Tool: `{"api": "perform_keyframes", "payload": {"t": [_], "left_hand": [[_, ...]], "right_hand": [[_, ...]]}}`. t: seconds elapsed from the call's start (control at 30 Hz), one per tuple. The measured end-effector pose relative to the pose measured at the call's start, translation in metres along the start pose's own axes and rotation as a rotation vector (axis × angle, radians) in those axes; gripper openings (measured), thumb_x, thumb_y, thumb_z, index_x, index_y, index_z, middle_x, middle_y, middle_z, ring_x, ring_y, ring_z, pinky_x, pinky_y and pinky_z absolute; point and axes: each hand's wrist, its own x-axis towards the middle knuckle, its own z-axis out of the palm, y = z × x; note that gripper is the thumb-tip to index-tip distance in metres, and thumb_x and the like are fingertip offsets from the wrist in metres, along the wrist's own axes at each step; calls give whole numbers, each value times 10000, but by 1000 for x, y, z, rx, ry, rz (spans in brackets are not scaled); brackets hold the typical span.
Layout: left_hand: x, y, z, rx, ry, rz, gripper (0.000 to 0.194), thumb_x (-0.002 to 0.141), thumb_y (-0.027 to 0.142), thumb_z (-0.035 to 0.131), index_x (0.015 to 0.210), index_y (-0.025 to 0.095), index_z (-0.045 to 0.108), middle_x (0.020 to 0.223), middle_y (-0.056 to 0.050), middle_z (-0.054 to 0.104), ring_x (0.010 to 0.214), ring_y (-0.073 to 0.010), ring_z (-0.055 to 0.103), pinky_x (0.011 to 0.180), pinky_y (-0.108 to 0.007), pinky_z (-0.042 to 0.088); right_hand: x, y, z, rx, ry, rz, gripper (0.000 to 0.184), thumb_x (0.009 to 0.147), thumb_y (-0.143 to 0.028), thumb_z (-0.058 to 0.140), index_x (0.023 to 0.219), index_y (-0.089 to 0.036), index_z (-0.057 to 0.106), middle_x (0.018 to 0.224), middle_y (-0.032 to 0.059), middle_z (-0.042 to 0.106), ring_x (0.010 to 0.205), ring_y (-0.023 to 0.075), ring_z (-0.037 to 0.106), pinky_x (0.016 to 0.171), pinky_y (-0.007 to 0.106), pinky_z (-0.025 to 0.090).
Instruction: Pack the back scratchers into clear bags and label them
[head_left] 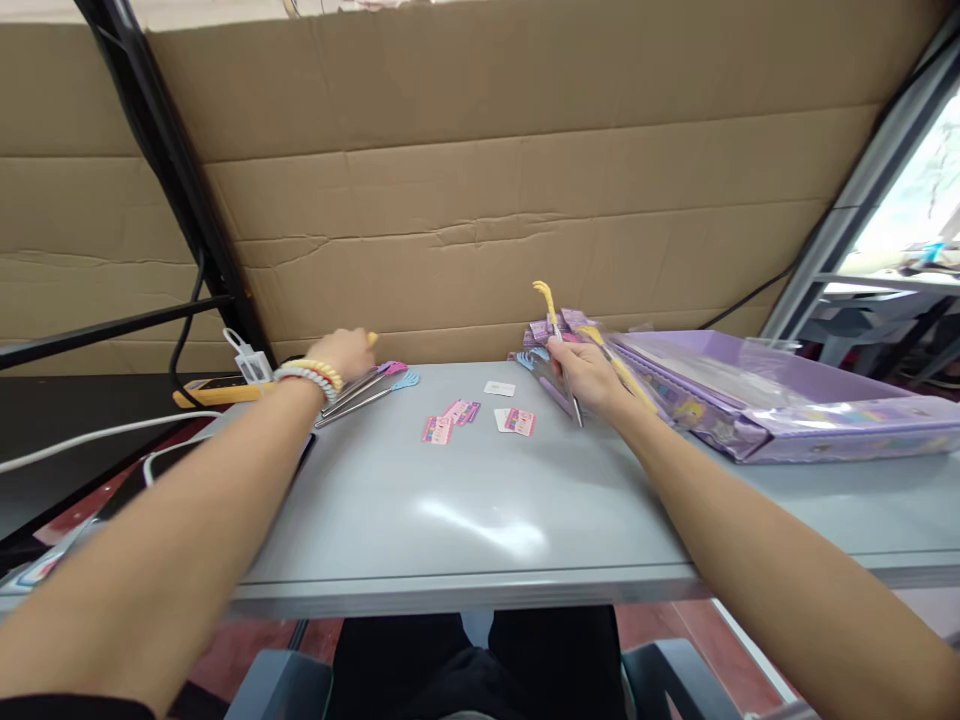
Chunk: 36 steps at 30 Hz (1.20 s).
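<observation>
My left hand (349, 353) is closed at the far left of the table, blurred, with a small yellow tip (372, 340) poking out that looks like a back scratcher's head; the rest is hidden. Just below it lie metal-rod back scratchers with a blue head (406, 379) and a pink head (393, 368). At the right, my right hand (583, 372) grips a back scratcher (546, 298) by its metal rod, yellow hand-shaped head upward. Around that hand are more scratchers, including a blue one (531, 358) and a yellow one (611, 362), plus purple cards (574, 320).
Small pink printed cards (437, 430) and a white card (499, 388) lie mid-table. An open purple box (757, 425) with clear plastic stands at the right. Cardboard (525, 180) walls the back. Cables and a white adapter (251, 360) are at the left.
</observation>
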Motion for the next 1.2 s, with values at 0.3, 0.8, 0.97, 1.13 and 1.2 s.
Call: {"api": "perform_keyframes", "payload": {"t": [0.3,0.8,0.97,1.13,1.2], "left_hand": [[-70,100,36,-317,12,500,187,854,260,426,969,192,557,927,-86,687,796,-205,626,660,-288,424],[-75,91,54,-349,-31,575,178,825,216,452,944,230,584,938,-45,669,739,-183,610,620,-284,409],[-76,91,51,-369,-24,601,232,872,233,391,970,240,601,939,-35,663,734,-164,608,649,-273,414],[-76,91,49,-383,76,596,334,933,319,288,992,247,609,943,-42,649,821,-182,597,660,-278,396],[-76,91,47,-405,86,590,344,942,353,277,994,256,603,954,-31,651,833,-181,594,651,-275,385]], "right_hand": [[2,-1,-2,379,-33,120,441,742,-619,567,640,-191,533,392,-39,440,334,97,385,351,242,305],[-2,0,0,594,-184,262,328,768,-467,599,753,-142,644,608,64,668,491,135,598,434,229,412],[-1,0,-2,600,-202,300,350,814,-475,504,749,-155,631,604,69,662,497,145,594,446,240,404],[0,-2,-1,598,-187,284,289,805,-419,465,752,-171,602,618,61,654,518,156,589,447,249,393],[-1,-3,0,615,-194,271,255,789,-389,468,761,-173,600,634,61,655,531,160,592,448,252,391]]}}
